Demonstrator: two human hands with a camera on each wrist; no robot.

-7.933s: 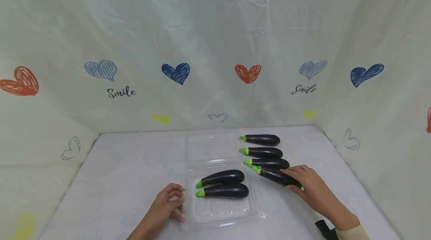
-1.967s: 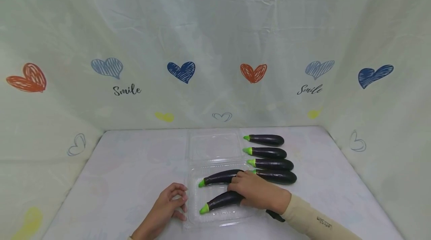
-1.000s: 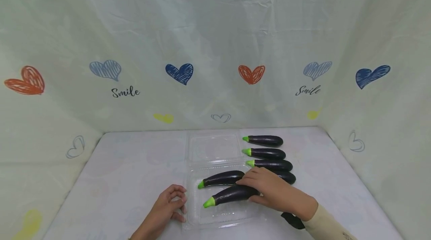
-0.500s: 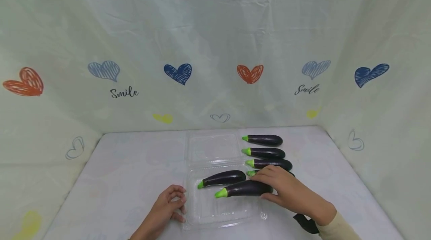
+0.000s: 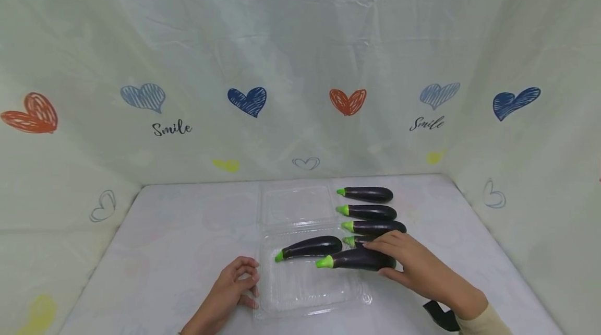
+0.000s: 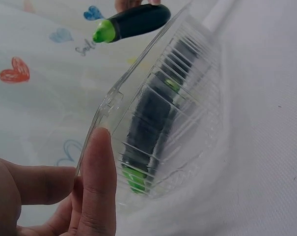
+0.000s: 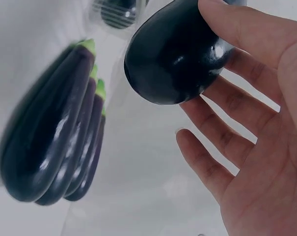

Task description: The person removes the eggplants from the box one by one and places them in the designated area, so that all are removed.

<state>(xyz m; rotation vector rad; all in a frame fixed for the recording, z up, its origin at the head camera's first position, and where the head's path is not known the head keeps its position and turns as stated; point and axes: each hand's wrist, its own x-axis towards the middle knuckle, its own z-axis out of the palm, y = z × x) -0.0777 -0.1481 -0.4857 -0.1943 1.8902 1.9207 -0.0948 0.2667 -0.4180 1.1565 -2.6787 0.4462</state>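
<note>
My right hand [image 5: 420, 267] grips the thick end of a dark purple eggplant [image 5: 354, 260], its green stem pointing left. This eggplant is held up over the right rim of a clear plastic clamshell container [image 5: 314, 293]. Inside the container's base, towards the back, lies one eggplant [image 5: 313, 247]. My left hand [image 5: 233, 284] is at the container's left edge. In the left wrist view, thumb and fingers [image 6: 99, 182] pinch that rim. The right wrist view shows the held eggplant [image 7: 175, 54] between thumb and fingertips, with the little finger clear of it.
Several eggplants [image 5: 371, 212] lie in a row right of the container, stems leftward; the nearest is partly hidden by my right hand. The container's lid [image 5: 296, 207] lies folded back behind its base. A black strap [image 5: 441, 316] hangs by my right wrist. A heart-printed curtain surrounds the white table [image 5: 188, 220].
My right hand has lifted the front eggplant from the container and carried it rightward, towards the row. The other eggplant inside stays put. My left hand keeps its place at the rim.
</note>
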